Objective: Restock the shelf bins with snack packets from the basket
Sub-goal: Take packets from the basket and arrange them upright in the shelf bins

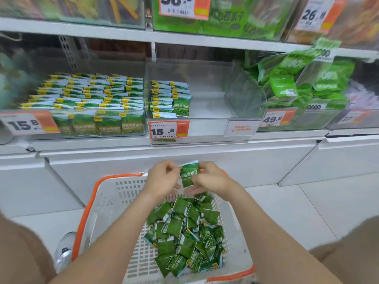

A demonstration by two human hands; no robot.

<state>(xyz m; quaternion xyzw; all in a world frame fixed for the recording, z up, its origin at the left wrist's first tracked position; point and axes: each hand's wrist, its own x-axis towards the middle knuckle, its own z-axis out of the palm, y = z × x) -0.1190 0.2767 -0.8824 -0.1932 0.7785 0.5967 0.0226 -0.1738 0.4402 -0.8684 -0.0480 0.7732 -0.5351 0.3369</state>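
One green foil snack packet (189,174) is hanging over the white orange-rimmed basket (96,194), left hand (162,178) and right hand (213,179) pinching its edges; next is likely lifting it toward 12 o'clock, into the clear plastic shelf bin (211,111).

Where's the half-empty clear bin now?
Head view, centre shelf: the half-empty clear plastic bin is above the white plastic basket, between the full bin of green packets (left) and the bin of bright green pouches (right).
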